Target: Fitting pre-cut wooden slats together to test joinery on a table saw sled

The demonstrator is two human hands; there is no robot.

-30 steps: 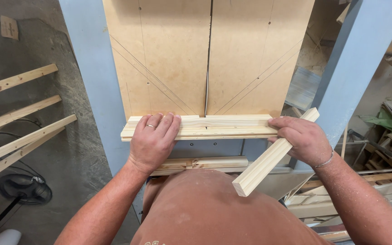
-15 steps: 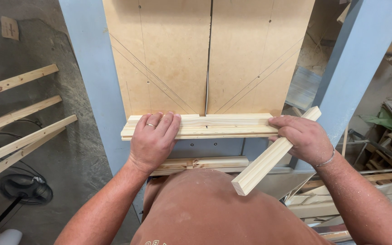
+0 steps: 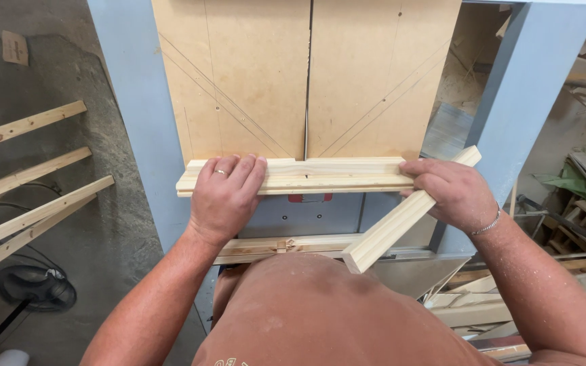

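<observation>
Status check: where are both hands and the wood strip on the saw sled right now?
Left hand flat on the wood strip, pressing it across the sled board. Right hand at the strip's right end, gripping a second strip angled toward the body. Saw slot unobstructed.

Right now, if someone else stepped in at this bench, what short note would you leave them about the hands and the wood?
Left hand: flat on the left part of the wooden strip, pressing it down.
Right hand: at the strip's right end, gripping a loose wooden batten that slants toward the body.
The strip lies across the near edge of the board, over its centre slot.
Done: strip placed across the slot. No cut shows in it.
</observation>
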